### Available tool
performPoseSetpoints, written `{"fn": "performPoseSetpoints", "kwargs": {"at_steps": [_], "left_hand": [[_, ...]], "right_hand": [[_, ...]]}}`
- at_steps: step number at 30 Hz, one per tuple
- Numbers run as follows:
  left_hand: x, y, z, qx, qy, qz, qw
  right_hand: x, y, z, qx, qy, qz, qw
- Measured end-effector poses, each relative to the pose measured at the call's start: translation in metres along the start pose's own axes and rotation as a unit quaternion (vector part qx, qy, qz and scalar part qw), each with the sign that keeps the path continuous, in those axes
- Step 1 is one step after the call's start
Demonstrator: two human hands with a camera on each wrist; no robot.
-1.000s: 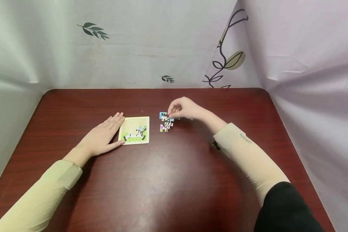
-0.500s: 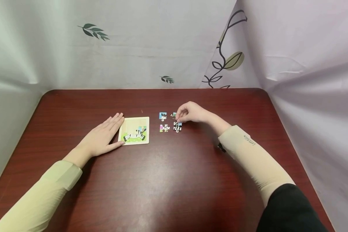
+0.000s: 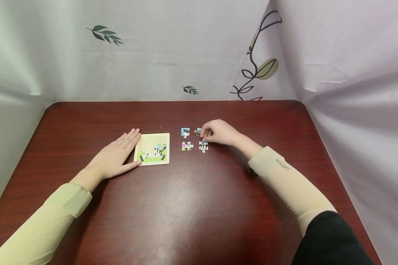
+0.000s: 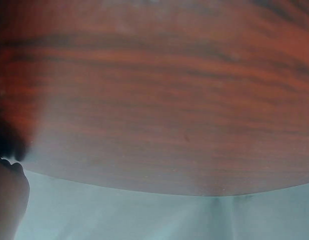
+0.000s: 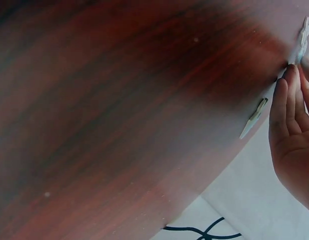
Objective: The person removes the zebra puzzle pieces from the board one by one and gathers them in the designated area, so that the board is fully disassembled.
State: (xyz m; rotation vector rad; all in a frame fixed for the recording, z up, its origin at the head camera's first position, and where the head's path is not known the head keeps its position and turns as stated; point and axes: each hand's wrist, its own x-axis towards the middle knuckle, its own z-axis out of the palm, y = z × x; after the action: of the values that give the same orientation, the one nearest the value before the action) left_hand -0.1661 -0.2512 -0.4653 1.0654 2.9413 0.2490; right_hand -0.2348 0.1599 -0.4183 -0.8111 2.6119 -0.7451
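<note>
Touches the pale tray [image 3: 146, 141], partly filled with joined zebra pieces [image 3: 153, 155], with straight-fingered left hand [image 3: 112, 158]; pinches a loose puzzle piece [image 3: 203, 147] by its edge with right hand [image 3: 220, 131].

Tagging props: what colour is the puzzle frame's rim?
Pale cream; the rim shows best in the head view.

Zebra puzzle pieces [image 3: 187, 146] beside part-filled tray [image 3: 148, 141]

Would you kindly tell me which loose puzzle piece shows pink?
In the head view, the near-left loose puzzle piece; pink shows on no other visible one.
</note>
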Motion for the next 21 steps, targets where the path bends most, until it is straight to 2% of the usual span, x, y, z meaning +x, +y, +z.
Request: {"fn": "performPoseSetpoints", "kwargs": {"at_steps": [4,11,21], "left_hand": [[-0.0002,-0.0001,-0.0007,-0.001,0.006,0.007,1.0000],[0.0004,0.0012,-0.0018,0.000,-0.004,-0.006,1.0000],[-0.0004,0.0017,-0.0030,-0.004,-0.001,0.001,1.0000]], "right_hand": [[-0.0019,0.0010,0.0002,0.005,0.002,-0.003,1.0000],[-0.0044,0.0010,0.0021,0.012,-0.004,-0.017,0.9998],[-0.0025,0.0003,0.0045,0.024,-0.002,-0.021,0.9995]]}}
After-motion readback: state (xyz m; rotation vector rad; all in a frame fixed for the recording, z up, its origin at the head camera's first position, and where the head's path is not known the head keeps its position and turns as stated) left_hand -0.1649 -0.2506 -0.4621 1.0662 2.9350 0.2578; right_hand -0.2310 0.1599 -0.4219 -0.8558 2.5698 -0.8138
